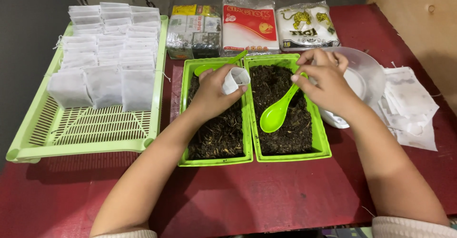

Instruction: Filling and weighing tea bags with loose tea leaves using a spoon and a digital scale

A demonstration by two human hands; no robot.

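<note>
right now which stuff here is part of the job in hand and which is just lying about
In use: left hand holding open white bag; right hand holding green spoon; right tray of dark leaves.
Lying about: three packets; slatted tray of filled bags; second spoon.

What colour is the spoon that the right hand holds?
Bright green. The spoon in the right hand shows best in the head view.
</note>
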